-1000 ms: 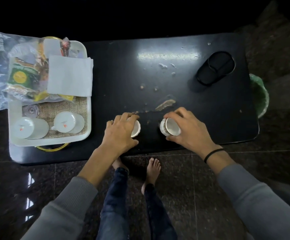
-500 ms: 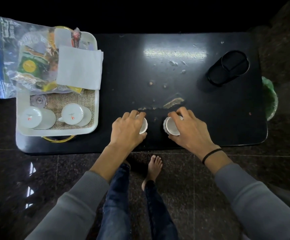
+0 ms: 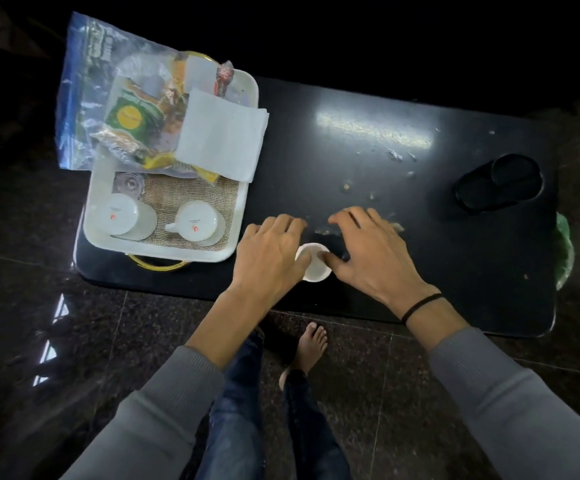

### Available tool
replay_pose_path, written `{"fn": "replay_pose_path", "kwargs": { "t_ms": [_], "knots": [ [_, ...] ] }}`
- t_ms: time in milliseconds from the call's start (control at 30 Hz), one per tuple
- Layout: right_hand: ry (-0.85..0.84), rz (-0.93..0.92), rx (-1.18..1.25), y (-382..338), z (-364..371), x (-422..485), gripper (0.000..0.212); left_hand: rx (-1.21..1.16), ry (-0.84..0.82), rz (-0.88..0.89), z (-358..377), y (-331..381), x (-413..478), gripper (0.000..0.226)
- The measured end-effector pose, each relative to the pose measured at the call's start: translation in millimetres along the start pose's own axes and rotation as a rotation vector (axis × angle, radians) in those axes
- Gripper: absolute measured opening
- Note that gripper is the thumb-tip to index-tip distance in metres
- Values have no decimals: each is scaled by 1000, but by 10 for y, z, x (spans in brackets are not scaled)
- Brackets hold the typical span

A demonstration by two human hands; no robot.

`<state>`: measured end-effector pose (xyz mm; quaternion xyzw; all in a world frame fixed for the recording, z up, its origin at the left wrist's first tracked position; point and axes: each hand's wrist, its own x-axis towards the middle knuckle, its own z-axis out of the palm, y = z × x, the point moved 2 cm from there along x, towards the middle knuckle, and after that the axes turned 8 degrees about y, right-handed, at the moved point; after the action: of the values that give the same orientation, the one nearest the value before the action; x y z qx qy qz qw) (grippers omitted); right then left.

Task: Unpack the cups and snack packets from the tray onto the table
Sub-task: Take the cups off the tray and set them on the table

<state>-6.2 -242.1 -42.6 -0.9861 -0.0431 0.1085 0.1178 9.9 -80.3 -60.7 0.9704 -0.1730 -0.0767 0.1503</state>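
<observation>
While two cups [image 3: 127,216] and the snack packets [image 3: 132,116] wait on the tray [image 3: 177,252] off to the left hand's far side, the left hand [image 3: 267,254] lies spread on the counter [image 3: 350,161], its thumb touching a cup [image 3: 314,263] between the hands. Just right of that cup the right hand [image 3: 368,254] is spread too, thumb against it, neither hand clasping. I judge it best to leave the cup steady, then lift away cleanly.
</observation>
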Motion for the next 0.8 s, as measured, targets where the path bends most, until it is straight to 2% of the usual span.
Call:
{"fn": "replay_pose_path", "kwargs": {
  "t_ms": [133, 267, 433, 600, 800],
  "knots": [
    [-19, -80, 109, -426, 61, 323, 47, 28, 40, -133, -183, -426, 35, 46],
    [-94, -114, 236, -827, 226, 561, 42, 109, -62, -261, -213, -879, -9, 62],
    [-188, -98, 368, -1213, 427, 753, 48, -45, -75, -374, -141, -1235, -64, 84],
    [-250, -30, 488, -1301, 502, 896, 58, -194, 16, -371, -113, -1377, -66, 79],
    [-233, 26, 662, -1148, 349, 955, 70, -349, 67, -380, -296, -1299, 48, 71]
  ]
}}
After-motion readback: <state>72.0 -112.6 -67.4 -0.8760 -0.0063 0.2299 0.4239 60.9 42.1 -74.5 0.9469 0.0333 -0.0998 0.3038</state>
